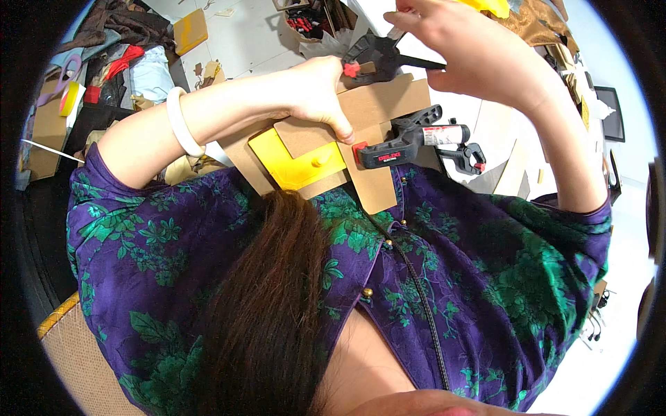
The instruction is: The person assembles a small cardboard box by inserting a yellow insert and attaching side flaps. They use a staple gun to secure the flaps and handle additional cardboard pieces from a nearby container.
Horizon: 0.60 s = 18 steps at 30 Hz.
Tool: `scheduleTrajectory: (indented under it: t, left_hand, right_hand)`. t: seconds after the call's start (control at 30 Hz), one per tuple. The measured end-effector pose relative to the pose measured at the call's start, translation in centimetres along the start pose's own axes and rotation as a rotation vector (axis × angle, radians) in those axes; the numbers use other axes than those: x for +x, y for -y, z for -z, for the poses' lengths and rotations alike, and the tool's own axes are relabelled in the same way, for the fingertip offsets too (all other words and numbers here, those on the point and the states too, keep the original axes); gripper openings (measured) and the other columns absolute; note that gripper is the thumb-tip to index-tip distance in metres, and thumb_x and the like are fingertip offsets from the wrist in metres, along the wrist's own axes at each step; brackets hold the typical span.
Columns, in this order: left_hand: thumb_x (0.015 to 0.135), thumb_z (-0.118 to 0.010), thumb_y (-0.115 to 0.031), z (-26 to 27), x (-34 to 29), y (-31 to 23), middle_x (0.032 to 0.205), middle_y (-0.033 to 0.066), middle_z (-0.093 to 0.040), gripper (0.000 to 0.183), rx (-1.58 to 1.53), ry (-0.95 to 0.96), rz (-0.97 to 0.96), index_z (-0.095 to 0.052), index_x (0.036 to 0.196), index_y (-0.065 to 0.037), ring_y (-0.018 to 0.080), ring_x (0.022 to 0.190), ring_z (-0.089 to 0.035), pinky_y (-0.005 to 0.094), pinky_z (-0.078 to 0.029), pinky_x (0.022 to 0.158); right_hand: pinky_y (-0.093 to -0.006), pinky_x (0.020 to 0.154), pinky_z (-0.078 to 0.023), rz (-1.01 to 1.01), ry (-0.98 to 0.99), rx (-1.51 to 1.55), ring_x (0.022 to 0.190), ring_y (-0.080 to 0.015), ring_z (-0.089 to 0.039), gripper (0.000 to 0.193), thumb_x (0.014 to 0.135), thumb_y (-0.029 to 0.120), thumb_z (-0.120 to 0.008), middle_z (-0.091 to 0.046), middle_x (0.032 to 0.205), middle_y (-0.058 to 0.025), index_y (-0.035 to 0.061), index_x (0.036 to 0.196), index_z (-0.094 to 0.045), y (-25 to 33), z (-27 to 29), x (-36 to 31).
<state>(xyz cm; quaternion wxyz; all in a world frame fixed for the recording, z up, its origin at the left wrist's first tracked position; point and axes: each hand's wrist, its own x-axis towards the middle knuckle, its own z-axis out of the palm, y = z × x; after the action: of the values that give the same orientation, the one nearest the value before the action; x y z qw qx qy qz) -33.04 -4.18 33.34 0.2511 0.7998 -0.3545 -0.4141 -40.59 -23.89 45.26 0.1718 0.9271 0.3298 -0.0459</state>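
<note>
Against my chest lies an assembly of brown cardboard pieces with a yellow plate between them. My left hand grips its upper edge, thumb pressed on the cardboard front and the other fingers mostly out of sight. A black clamp with a red pad bites onto the crossing strips, right of that thumb. Above, another black clamp with a red pad sits at the board's top edge. My right hand is closed around this upper clamp's handle end; its fingertips are partly hidden.
A smaller black clamp rests just right of the assembly. Fabric scraps, purple-handled scissors and a yellow tape roll lie at the left. A box of small red and black parts stands at the far side.
</note>
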Motion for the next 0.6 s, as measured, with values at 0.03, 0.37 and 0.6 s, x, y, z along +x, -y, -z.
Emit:
scheduleTrajectory:
  t: [0.03, 0.37, 0.6]
  left_hand:
    - [0.052, -0.094, -0.018, -0.3, 0.1, 0.0, 0.103, 0.0151, -0.071, 0.073, -0.038, -0.020, -0.096, -0.062, 0.114, 0.006, 0.0209, 0.093, -0.067, 0.0344, -0.054, 0.088]
    - [0.047, -0.096, -0.032, -0.7, -0.3, -0.3, 0.136, 0.0282, -0.055, 0.117, 0.118, -0.180, -0.225, -0.040, 0.142, 0.010, 0.0347, 0.128, -0.054, 0.0369, -0.040, 0.111]
    - [0.047, -0.096, -0.036, -0.1, -0.2, -1.6, 0.137, 0.0292, -0.054, 0.121, 0.165, -0.081, -0.199, -0.037, 0.143, 0.009, 0.0374, 0.129, -0.052, 0.0391, -0.039, 0.112]
  right_hand:
    - [-0.0349, 0.090, -0.051, 0.039, 0.064, -0.268, 0.096, -0.0258, -0.060, 0.037, 0.080, 0.014, -0.065, -0.061, 0.096, -0.0151, -0.0089, 0.109, -0.064, 0.7, 0.2, 0.3]
    - [-0.0368, 0.080, -0.052, 0.004, -0.009, -0.130, 0.092, -0.0308, -0.061, 0.015, 0.084, 0.011, -0.058, -0.059, 0.094, -0.0154, 0.0005, 0.093, -0.065, -2.3, 0.4, 1.5]
    - [-0.0408, 0.066, -0.054, 0.143, -0.118, -0.246, 0.073, -0.0316, -0.067, 0.020, 0.078, 0.018, -0.060, -0.065, 0.080, -0.0144, 0.0024, 0.069, -0.067, -5.0, -1.1, 2.4]
